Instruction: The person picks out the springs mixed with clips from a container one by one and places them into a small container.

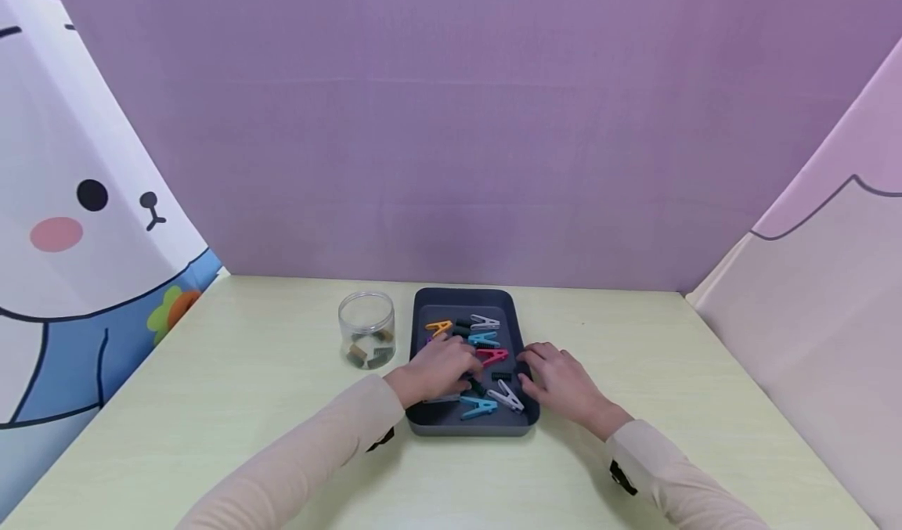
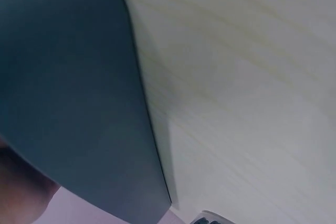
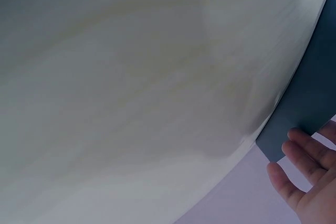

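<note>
The step in hand seems to be picking through the plastic clips in the dark grey tray (image 1: 470,430), where the left hand (image 1: 440,369) reaches down on the left side, near the red clip (image 1: 495,355). Its fingers bend downward — whether they pinch anything, I cannot tell. The right hand (image 1: 567,383) holds nothing; its loosely spread, slightly bent fingers touch the tray's right side. The next move likely calls for a precise fingertip pinch — with the tray steadied.
</note>
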Tool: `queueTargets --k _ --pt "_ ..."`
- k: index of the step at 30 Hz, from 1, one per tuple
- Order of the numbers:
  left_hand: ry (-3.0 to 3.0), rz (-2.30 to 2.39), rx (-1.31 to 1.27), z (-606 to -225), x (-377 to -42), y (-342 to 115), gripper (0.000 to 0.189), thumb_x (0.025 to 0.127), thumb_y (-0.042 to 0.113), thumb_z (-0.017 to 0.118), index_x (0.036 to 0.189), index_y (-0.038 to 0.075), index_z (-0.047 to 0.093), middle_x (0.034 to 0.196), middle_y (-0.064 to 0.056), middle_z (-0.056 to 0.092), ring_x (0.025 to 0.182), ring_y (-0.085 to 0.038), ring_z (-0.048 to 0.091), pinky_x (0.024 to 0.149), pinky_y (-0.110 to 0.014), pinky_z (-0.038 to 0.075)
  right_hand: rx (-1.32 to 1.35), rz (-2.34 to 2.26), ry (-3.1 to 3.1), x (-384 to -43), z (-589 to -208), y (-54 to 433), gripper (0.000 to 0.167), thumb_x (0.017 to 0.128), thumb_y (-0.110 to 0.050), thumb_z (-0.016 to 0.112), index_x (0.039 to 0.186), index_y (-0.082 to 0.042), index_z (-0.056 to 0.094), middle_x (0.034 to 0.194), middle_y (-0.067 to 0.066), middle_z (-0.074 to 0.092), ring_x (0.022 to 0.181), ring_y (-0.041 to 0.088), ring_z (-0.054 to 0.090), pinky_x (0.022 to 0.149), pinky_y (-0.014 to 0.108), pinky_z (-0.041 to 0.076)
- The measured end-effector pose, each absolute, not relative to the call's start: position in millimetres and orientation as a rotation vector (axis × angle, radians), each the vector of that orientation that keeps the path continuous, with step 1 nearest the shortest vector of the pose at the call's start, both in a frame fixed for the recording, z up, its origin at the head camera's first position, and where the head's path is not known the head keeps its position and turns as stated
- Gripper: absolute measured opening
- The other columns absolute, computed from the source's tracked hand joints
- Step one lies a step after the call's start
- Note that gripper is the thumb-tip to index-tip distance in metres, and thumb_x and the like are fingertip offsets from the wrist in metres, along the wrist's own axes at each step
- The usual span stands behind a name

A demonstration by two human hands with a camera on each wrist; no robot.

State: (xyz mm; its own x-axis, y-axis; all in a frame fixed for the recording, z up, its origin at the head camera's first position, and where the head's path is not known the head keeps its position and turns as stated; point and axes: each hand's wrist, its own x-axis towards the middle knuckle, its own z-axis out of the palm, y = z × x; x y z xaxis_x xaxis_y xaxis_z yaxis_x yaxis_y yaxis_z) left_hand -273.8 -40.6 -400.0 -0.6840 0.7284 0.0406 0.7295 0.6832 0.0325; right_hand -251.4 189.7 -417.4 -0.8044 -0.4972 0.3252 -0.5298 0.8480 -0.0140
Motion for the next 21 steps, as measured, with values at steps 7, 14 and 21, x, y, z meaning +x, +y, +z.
queueTargets --k 7,14,21 --pt "-2.854 -0.092 -1.177 -397.8 -272.3 -43.7 0.015 0.081 0.028 0.068 0.097 0.031 0.069 0.1 0.011 0.064 0.097 -0.013 0.054 0.097 -0.044 0.038 0.765 0.164 -2.728 -251.4 -417.3 189.8 0.029 0.083 -0.03 0.062 0.105 -0.01 0.064 0.112 0.007 0.061 0.104 0.021 0.055 0.082 0.044 0.048" --pt "-2.815 -0.112 -1.146 -397.3 -273.5 -52.3 0.013 0.081 0.028 0.066 0.094 0.029 0.068 0.101 0.011 0.064 0.097 -0.013 0.056 0.091 -0.041 0.041 0.77 0.161 -2.719 -251.0 -416.5 190.1 0.029 0.083 -0.03 0.062 0.104 -0.01 0.064 0.111 0.007 0.061 0.103 0.02 0.056 0.081 0.042 0.049" --pt "-2.817 -0.171 -1.081 -391.1 -273.9 -63.2 0.012 0.081 0.027 0.065 0.092 0.026 0.067 0.098 0.008 0.064 0.099 -0.016 0.057 0.092 -0.047 0.04 0.77 0.167 -2.724 -250.2 -415.4 189.8 0.029 0.083 -0.03 0.062 0.104 -0.009 0.064 0.111 0.007 0.061 0.104 0.021 0.055 0.082 0.042 0.049"
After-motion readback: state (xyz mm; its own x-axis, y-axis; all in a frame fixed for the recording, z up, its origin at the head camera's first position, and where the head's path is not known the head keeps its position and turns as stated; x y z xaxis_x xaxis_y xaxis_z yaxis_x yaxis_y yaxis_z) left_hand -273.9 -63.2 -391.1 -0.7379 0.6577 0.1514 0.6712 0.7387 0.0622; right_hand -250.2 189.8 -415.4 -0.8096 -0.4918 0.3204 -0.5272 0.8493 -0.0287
